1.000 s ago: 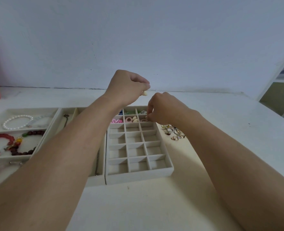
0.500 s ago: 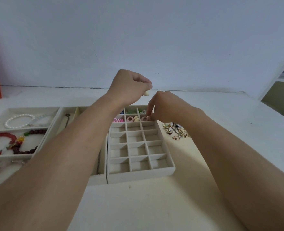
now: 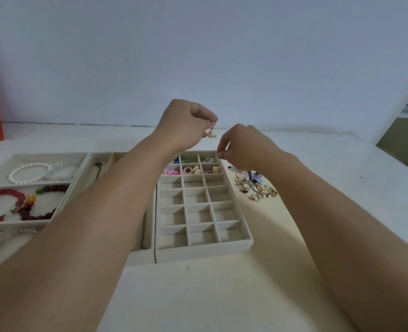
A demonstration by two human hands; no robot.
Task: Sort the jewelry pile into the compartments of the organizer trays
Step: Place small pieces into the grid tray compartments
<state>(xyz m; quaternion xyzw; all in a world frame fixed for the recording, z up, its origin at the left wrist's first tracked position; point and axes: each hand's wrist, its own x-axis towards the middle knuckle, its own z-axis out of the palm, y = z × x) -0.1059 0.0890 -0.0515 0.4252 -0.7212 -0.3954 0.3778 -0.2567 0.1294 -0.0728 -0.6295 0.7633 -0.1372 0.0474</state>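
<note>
From the head camera, the left hand [image 3: 186, 125] pinches a cream heart-shaped earring [image 3: 212, 133] by its hook, holding it up above the far end of the grid tray [image 3: 204, 245]. The right hand [image 3: 242, 148] hovers just right of that far end, fingers curled with thumb and forefinger pressed together — whether they hold anything I cannot tell. A second cream heart [image 3: 215, 169] lies in a far-right compartment of the tray. The jewelry pile [image 3: 255, 186] sits on the table just right of the tray — bracelets [image 3: 29, 172] lie in another tray well left of it.
</note>
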